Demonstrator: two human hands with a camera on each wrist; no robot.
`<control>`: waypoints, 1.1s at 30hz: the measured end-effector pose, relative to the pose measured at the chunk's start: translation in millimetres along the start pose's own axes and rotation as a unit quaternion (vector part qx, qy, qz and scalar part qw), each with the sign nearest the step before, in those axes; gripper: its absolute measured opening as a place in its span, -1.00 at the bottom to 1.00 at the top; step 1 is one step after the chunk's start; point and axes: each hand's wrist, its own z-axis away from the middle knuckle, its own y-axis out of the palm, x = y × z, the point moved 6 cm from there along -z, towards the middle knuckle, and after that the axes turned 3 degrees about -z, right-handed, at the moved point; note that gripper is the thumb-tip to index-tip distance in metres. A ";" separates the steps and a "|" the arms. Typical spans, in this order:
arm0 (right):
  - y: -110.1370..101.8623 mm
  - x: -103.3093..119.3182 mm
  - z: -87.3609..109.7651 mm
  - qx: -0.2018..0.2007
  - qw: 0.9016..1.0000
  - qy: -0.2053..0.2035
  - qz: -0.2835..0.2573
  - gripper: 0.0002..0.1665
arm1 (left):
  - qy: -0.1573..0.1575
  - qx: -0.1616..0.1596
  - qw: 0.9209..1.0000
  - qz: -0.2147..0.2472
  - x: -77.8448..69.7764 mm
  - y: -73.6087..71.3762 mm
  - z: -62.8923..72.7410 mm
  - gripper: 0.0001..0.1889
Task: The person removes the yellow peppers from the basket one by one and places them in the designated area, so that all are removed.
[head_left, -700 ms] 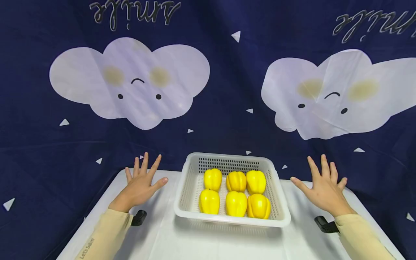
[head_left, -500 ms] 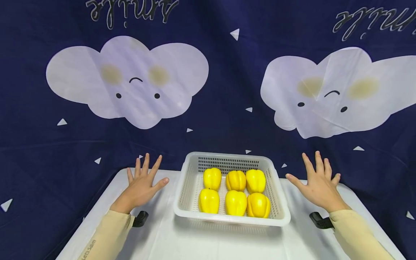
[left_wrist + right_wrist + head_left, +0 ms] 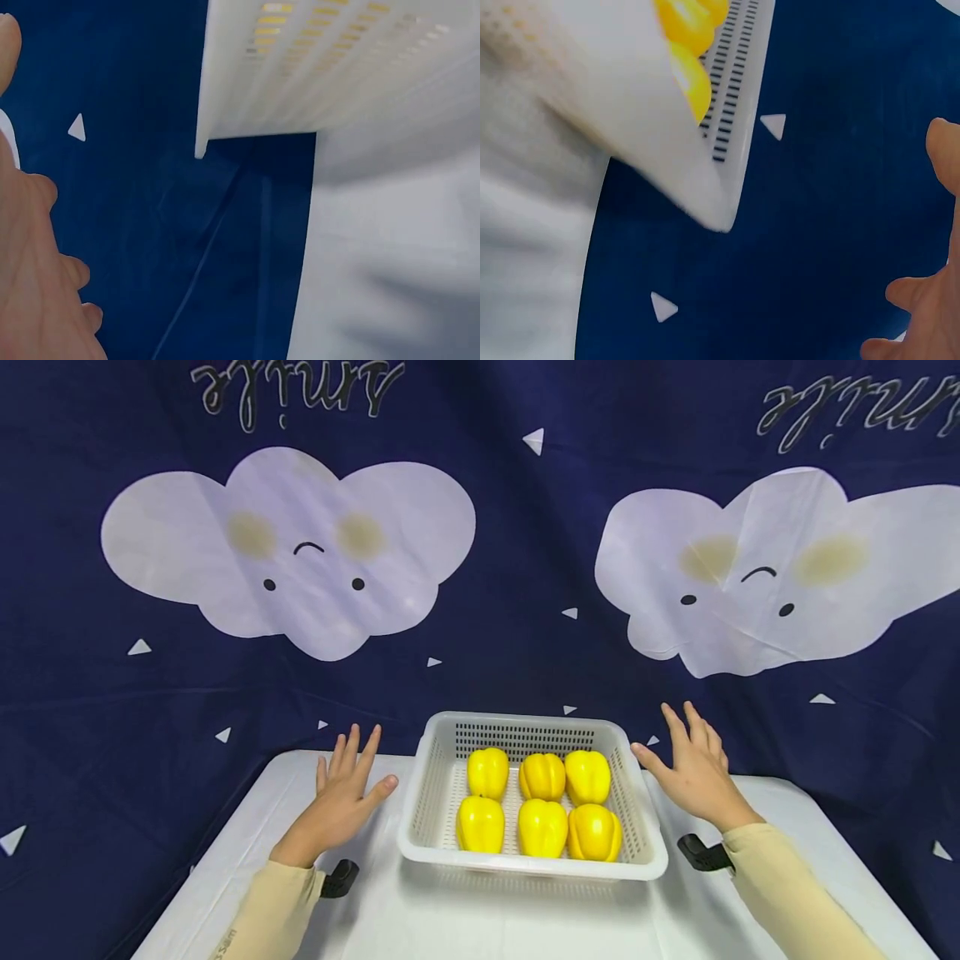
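Note:
A white perforated plastic basket stands on the table, with several yellow bell peppers in two rows inside. To its left my left hand hovers with fingers spread, holding nothing. My right hand is near the basket's right rim, fingers extended and thumb toward the rim, also holding nothing. In the left wrist view the slotted side of the basket is at the top, apart from the hand. The right wrist view has a basket corner and yellow peppers, with part of the hand at the right.
A white table bears the basket. Behind it hangs a dark blue cloth printed with white clouds and small triangles. Each wrist wears a black device, one on the left and one on the right.
My right hand has moved left, up close to the basket's right rim, its fingers less spread. My left hand has shifted slightly right toward the basket. The basket and peppers keep their places.

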 end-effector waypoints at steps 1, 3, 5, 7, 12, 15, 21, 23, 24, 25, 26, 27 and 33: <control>1.6 2.1 -1.4 0.003 1.000 0.000 -0.003 0.10 | 0.001 -0.001 1.000 0.004 -0.7 2.2 0.1 -0.17; 4.2 6.7 -4.1 0.009 1.000 0.001 -0.007 0.10 | 0.004 -0.001 1.000 0.011 -2.3 6.3 0.1 -0.19; 7.7 10.4 -6.6 0.020 1.000 0.005 -0.014 0.10 | 0.006 0.001 1.000 0.019 -4.2 10.7 0.5 -0.20; 10.9 13.7 -8.9 0.029 0.999 0.010 -0.024 0.10 | 0.008 0.001 1.000 0.027 -6.5 14.7 0.9 -0.21; 19.3 17.5 -14.2 0.049 0.997 0.023 -0.046 0.10 | 0.019 0.002 0.999 0.042 -13.7 24.3 2.2 -0.22; 23.9 20.5 -17.6 0.059 0.996 0.024 -0.056 0.09 | 0.022 0.005 0.998 0.052 -17.4 30.3 3.1 -0.22; 34.3 29.1 -24.6 0.069 0.995 0.020 -0.069 0.08 | 0.021 0.006 0.998 0.067 -20.2 40.4 5.7 -0.23; 39.0 31.5 -26.2 0.073 0.994 0.020 -0.076 0.07 | 0.020 0.006 0.997 0.073 -20.5 43.3 7.1 -0.24; 41.5 32.8 -26.8 0.076 0.994 0.017 -0.079 0.07 | 0.019 0.006 0.997 0.075 -20.6 44.7 7.9 -0.24; 44.3 33.6 -27.3 0.079 0.993 0.015 -0.082 0.06 | 0.019 0.005 0.997 0.079 -20.8 46.0 8.7 -0.25; 47.1 33.9 -27.7 0.082 0.993 0.013 -0.086 0.05 | 0.018 0.006 0.996 0.083 -21.0 47.3 9.6 -0.25; 49.9 34.4 -28.0 0.084 0.992 0.011 -0.089 0.04 | 0.018 0.006 0.996 0.087 -21.4 48.5 10.4 -0.25; 67.1 33.3 -29.3 0.111 0.990 0.020 -0.088 -0.01 | 0.016 0.006 0.994 0.108 -23.7 54.2 15.3 -0.25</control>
